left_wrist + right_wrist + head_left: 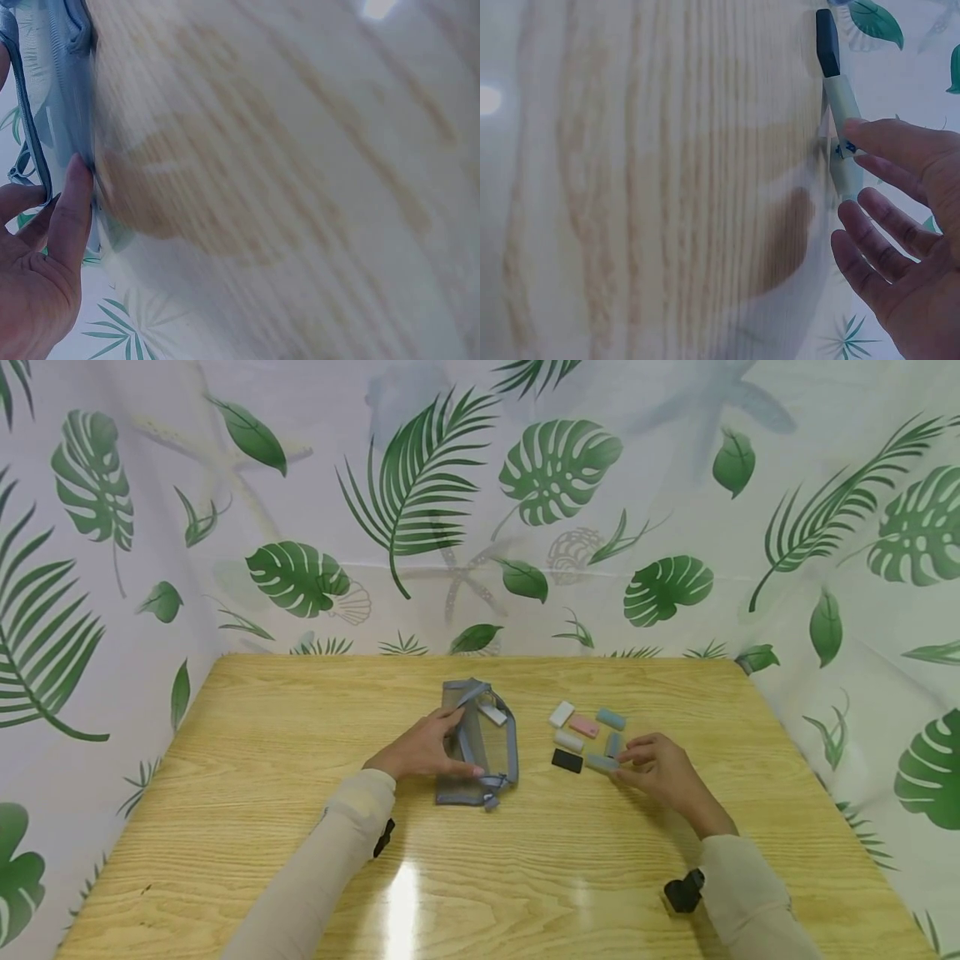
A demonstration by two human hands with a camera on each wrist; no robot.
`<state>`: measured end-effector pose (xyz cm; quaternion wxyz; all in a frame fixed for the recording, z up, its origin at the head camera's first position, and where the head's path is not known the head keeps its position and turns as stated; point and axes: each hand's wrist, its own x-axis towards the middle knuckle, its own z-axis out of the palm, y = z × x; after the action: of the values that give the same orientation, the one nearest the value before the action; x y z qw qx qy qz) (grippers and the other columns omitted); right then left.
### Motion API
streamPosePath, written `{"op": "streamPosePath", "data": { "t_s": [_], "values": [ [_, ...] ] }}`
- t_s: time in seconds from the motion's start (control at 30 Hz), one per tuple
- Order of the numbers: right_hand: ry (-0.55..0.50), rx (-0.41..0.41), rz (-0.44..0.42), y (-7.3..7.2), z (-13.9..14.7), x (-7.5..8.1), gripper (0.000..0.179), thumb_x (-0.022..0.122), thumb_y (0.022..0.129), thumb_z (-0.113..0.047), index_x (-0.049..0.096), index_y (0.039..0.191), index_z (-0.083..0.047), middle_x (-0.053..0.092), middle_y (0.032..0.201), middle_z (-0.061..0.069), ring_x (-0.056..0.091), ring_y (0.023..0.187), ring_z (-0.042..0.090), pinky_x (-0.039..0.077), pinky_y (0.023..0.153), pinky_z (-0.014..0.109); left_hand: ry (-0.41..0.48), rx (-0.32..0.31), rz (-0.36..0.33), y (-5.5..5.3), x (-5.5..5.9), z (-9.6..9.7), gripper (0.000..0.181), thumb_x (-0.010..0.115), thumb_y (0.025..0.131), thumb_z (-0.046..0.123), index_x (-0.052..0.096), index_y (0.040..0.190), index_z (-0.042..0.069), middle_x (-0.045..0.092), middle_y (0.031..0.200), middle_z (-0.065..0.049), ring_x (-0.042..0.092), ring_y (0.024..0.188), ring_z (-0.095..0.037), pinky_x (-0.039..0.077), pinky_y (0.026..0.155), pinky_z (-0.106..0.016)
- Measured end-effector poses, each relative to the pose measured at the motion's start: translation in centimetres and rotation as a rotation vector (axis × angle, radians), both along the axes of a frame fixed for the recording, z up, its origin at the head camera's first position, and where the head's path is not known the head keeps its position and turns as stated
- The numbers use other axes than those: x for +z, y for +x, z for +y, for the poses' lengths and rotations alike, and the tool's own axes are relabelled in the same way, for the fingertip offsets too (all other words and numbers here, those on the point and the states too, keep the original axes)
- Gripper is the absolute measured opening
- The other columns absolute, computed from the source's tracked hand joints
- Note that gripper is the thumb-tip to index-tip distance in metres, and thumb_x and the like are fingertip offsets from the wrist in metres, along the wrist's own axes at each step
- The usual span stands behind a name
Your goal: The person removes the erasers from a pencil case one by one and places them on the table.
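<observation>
A see-through mesh pouch with blue-grey trim [513,747] lies in the middle of the table, a white block [492,714] showing inside it. My left hand [426,747] grips the pouch from the left, thumb at the near trim and fingers at the far side. The left wrist view shows those fingers [71,217] against its blue edge. To the right, my right hand [660,768] pinches the end of a pale green block [602,763] between thumb and index finger. In the right wrist view, this block [841,105] bears a small blue mark; the other fingers are spread loosely.
Beside the pale green block lie a black block [567,761], a cream one [569,742], a white one [561,714], a pink one [583,726] and two teal ones, one farther back [611,719]. A leaf-print cloth [465,527] hangs behind the wooden table [300,693].
</observation>
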<state>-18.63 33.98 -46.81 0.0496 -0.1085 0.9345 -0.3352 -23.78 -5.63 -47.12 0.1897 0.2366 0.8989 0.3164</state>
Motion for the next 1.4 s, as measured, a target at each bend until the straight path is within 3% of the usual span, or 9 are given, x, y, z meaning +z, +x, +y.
{"op": "streamPosePath", "data": {
  "t_s": [0.33,1.4],
  "values": [
    [0.012,0.020,0.037,0.27,0.08,-0.14,0.022,0.080,0.089,-0.011,0.077,0.102,0.007,0.057,0.118,0.028,0.062,0.094,0.037,0.057,0.081,0.051,-0.002,0.000,-0.003,0.04,-0.09,-0.09,0.108,0.079,0.084,0.052,0.021,0.162,0.004,0.021,0.165,-0.020,0.025,0.150,-0.040,0.031,0.117,-0.053],
    [0.030,0.009,0.015,0.43,-0.02,-0.34,0.024,0.079,0.090,-0.013,0.076,0.105,0.006,0.057,0.121,0.029,0.064,0.092,0.036,0.057,0.081,0.051,0.020,0.008,-0.011,-0.04,-0.37,-0.19,0.109,0.080,0.083,0.052,0.021,0.162,0.005,0.020,0.165,-0.019,0.024,0.150,-0.038,0.031,0.118,-0.052]
  ]
}}
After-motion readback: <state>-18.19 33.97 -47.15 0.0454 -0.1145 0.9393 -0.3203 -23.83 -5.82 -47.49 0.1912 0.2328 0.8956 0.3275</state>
